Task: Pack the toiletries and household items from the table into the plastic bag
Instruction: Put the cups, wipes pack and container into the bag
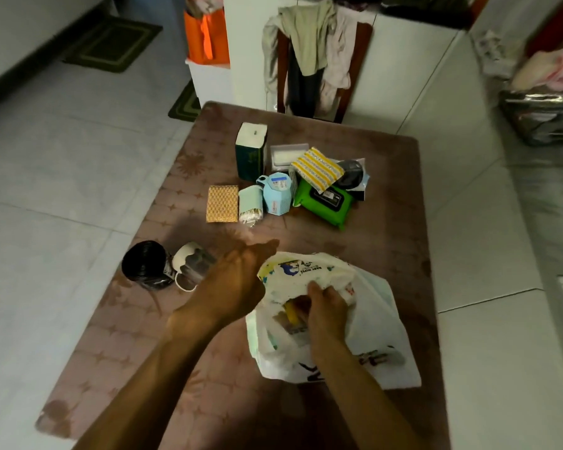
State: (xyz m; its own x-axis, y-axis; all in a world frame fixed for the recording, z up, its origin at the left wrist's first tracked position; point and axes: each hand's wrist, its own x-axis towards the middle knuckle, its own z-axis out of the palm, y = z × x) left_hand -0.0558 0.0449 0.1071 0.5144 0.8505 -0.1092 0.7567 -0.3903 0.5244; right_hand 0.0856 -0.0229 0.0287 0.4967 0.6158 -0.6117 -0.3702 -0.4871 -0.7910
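A white printed plastic bag (377,336) lies on the brown table (397,222), with a yellow item showing through its mouth. My right hand (327,306) grips the bag's rim at the opening. My left hand (238,280) is beside the bag's left edge, fingers together; whether it holds the rim is hidden. Further back lie a green wipes pack (325,203), a yellow striped cloth (317,168), a light blue container (278,196), a cotton swab pack (250,204), a patterned sponge (222,203), a dark green tissue box (251,152) and a white box (285,155).
A black roll (145,264) and a white cup-like item (192,264) lie left of my left hand. A dark packet (351,173) sits at the pile's right. A chair draped with clothes (312,53) stands beyond the table. Tiled floor surrounds the table.
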